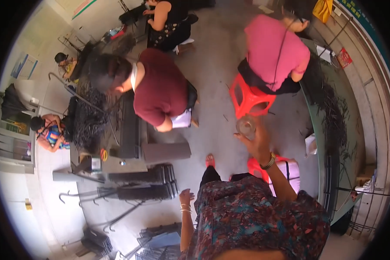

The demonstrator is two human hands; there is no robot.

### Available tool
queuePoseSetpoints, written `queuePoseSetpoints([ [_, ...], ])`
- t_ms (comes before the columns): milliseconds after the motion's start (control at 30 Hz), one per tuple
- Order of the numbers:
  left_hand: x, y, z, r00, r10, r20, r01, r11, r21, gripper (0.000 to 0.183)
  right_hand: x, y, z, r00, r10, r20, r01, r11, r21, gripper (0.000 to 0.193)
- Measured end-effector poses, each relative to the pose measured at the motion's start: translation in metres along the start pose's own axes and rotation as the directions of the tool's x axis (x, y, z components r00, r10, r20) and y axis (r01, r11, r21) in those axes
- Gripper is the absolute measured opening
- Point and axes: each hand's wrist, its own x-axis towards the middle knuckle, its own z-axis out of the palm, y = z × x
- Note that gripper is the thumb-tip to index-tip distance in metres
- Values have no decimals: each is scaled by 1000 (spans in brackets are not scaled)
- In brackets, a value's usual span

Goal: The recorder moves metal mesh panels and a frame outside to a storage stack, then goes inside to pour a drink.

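Observation:
My right hand (pixel 259 141), raised ahead of me, is closed on a round clear object (pixel 246 126) with a ring-shaped rim. Whether it is a drinking glass or a roll of clear tape cannot be made out. A gold-coloured watch circles that wrist. Just beyond the hand is a red plastic stool (pixel 252 102) with a person in a pink top on it. My left hand (pixel 186 197) hangs low at my side, bangles on its wrist, its fingers loosely apart and nothing seen in them. Near it are stacked dark flat pieces (pixel 147 182).
A person in a maroon top (pixel 160 86) sits at the left workbench, heaped with thin black strips (pixel 89 117). The right-hand green table (pixel 355 108) carries more strips. Beside me stands another red stool (pixel 256 169). Hooked metal rods (pixel 91 195) jut out at lower left.

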Motion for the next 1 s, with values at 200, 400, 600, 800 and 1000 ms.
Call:
queuePoseSetpoints([
  [200,77,217,119,826,433,362,-491,867,84,27,91,7,25,976,197,-94,-188,978,94,52],
  [400,104,375,267,646,287,707,-504,856,113,30,177,64,42,947,305,-100,-307,952,-9,49],
  [600,101,501,364,464,335,820,-660,749,67,51,294,131,70,936,351,-7,-348,930,122,50],
  [800,114,635,445,365,551,750,-743,658,-121,64,439,173,102,979,203,1,-201,968,152,48],
  [1000,175,745,520,353,512,783,-750,655,-91,58,567,227,137,966,237,-99,-227,968,104,51],
])
